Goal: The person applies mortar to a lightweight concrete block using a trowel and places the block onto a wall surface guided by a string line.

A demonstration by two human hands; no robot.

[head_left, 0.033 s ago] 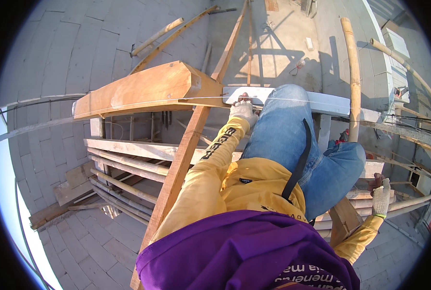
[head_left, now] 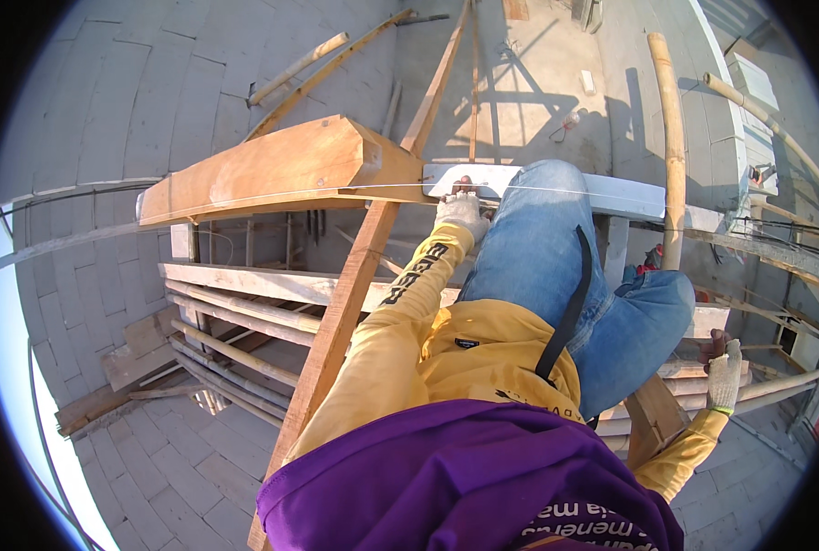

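Observation:
My left hand [head_left: 464, 213], in a pale fingerless work glove, reaches forward with bent fingers over the near edge of a long pale beam [head_left: 621, 195]. Its bare fingertips rest on the beam's top, beside a thick orange-brown timber [head_left: 272, 170]. A thin white string [head_left: 281, 195] runs along the timber and past my fingers. Low on the right, my right hand [head_left: 724, 372], gloved alike, is raised with its fingers curled. What it holds, if anything, is too small to make out. A short wooden piece [head_left: 653, 418] lies near that forearm.
My jeans-clad leg [head_left: 529, 248] straddles the beam. A slanting timber [head_left: 345, 321] passes left of my arm. Several bamboo poles [head_left: 235, 349] lie below at left, and an upright bamboo pole [head_left: 668, 138] stands at right. Grey block walls [head_left: 125, 101] surround a floor far below.

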